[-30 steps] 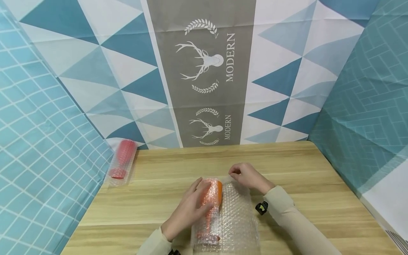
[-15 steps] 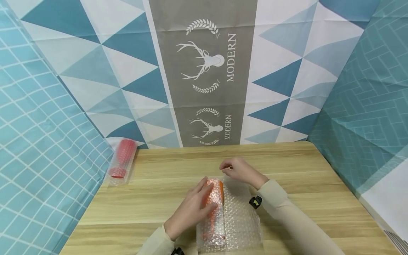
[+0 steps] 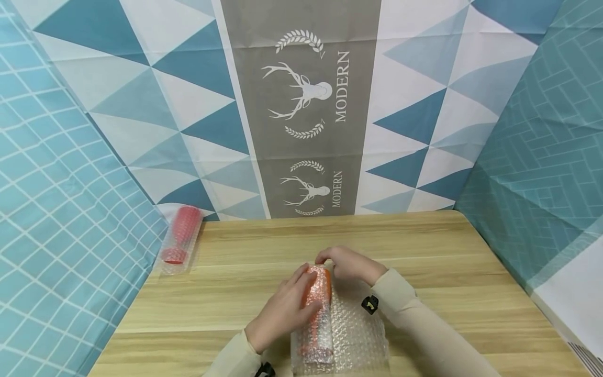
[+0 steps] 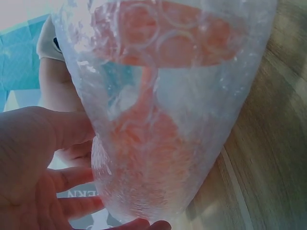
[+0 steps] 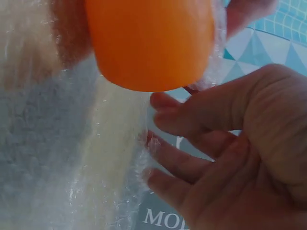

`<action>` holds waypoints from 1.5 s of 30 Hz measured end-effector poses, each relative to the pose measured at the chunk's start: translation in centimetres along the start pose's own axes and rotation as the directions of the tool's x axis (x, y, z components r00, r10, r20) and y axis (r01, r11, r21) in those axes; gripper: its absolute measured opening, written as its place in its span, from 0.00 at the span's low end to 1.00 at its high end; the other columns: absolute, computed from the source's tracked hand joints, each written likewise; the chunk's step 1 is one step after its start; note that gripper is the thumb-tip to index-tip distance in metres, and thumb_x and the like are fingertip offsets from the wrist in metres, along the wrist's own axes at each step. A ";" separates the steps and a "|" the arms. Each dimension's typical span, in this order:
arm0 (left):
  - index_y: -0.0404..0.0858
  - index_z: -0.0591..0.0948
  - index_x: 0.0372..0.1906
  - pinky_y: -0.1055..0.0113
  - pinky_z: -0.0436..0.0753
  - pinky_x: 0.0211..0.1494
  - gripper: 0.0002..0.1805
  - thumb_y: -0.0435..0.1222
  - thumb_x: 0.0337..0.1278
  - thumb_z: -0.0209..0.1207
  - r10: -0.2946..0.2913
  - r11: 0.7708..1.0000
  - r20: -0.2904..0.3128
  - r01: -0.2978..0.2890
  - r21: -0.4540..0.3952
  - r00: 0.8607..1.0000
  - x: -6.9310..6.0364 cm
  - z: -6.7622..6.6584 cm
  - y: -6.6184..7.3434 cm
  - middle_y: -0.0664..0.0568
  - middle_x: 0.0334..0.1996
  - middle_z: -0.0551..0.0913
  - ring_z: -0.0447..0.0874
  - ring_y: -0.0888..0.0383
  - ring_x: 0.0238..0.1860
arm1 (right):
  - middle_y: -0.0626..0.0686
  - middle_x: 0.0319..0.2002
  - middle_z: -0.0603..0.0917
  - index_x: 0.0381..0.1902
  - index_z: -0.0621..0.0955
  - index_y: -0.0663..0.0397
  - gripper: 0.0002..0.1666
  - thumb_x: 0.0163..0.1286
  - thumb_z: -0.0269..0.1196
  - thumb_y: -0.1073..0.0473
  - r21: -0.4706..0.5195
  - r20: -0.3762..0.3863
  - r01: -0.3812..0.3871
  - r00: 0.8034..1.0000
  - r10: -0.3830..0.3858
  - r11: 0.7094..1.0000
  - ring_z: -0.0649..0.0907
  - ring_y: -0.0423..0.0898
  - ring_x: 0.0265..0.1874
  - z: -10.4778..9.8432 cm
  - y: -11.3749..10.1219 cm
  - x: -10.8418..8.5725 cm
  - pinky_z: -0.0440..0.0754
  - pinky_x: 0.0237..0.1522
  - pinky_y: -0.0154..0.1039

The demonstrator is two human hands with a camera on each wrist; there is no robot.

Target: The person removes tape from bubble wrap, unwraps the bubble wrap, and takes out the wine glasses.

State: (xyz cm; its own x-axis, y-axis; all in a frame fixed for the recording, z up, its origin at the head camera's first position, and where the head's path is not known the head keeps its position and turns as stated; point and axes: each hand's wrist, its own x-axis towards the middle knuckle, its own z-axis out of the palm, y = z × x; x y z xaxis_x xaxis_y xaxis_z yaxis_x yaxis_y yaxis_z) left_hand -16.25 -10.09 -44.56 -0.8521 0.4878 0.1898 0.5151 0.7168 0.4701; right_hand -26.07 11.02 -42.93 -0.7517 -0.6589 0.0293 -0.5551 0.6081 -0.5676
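Observation:
An orange goblet (image 3: 314, 314), partly wrapped in bubble wrap (image 3: 358, 330), lies at the table's near middle with its mouth facing the wall. Its stem and round foot (image 4: 168, 40) show through the wrap in the left wrist view. My left hand (image 3: 285, 309) holds the wrapped goblet from the left, fingers and thumb laid over it. Beside the mouth, my right hand (image 3: 346, 264) has bent fingers at the far edge of the wrap. The orange bowl (image 5: 151, 43) stands bare of wrap at the mouth in the right wrist view.
A red goblet (image 3: 181, 235) in bubble wrap lies at the back left corner of the wooden table (image 3: 424, 251). Patterned cloth walls (image 3: 410, 104) enclose the back and both sides.
My right hand has moved left along the far edge of the wrap to the goblet's mouth. The left hand and the goblet have shifted slightly right.

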 end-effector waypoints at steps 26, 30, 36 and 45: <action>0.36 0.71 0.70 0.37 0.79 0.63 0.33 0.45 0.66 0.66 -0.014 1.000 -0.007 0.014 -0.004 1.000 0.2 0.3 -0.4 0.33 0.76 0.63 0.73 0.29 0.66 | 0.49 0.35 0.88 0.35 0.87 0.53 0.08 0.72 0.62 0.67 0.094 -0.093 -0.122 0.987 0.130 0.988 0.81 0.39 0.33 1.3 3.2 1.7 0.82 0.36 0.34; 0.36 0.71 0.70 0.36 0.77 0.66 0.32 0.45 0.66 0.65 -0.008 1.000 -0.006 0.008 -0.008 1.000 0.1 0.3 -0.4 0.34 0.76 0.63 0.73 0.30 0.66 | 0.48 0.33 0.86 0.35 0.86 0.55 0.08 0.73 0.61 0.66 0.089 -0.092 -0.132 0.986 0.140 0.987 0.79 0.39 0.31 1.3 3.4 2.2 0.80 0.35 0.33; 0.36 0.72 0.71 0.37 0.75 0.69 0.33 0.45 0.66 0.65 -0.003 0.999 0.007 0.004 -0.034 1.000 0.0 0.1 -0.6 0.34 0.77 0.62 0.71 0.32 0.70 | 0.48 0.30 0.84 0.35 0.86 0.57 0.08 0.73 0.60 0.67 0.092 -0.088 -0.175 0.979 0.183 0.980 0.78 0.40 0.29 1.5 3.7 2.7 0.78 0.32 0.33; 0.35 0.71 0.72 0.38 0.74 0.70 0.34 0.45 0.65 0.65 0.020 0.999 0.005 -0.020 -0.036 1.000 0.1 0.0 -0.8 0.34 0.77 0.63 0.70 0.34 0.72 | 0.48 0.32 0.84 0.37 0.86 0.57 0.06 0.74 0.62 0.65 0.054 -0.112 -0.173 0.978 0.178 0.983 0.79 0.42 0.32 2.0 3.6 2.9 0.80 0.36 0.36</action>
State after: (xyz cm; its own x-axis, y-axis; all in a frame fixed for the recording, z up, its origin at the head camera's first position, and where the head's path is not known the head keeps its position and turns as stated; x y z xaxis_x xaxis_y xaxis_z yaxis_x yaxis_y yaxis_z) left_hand -16.76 -10.64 -44.99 -0.8412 0.5044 0.1946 0.5279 0.6886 0.4972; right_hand -29.57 10.46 -46.53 -0.8738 -0.4859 0.0198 -0.3964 0.6882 -0.6077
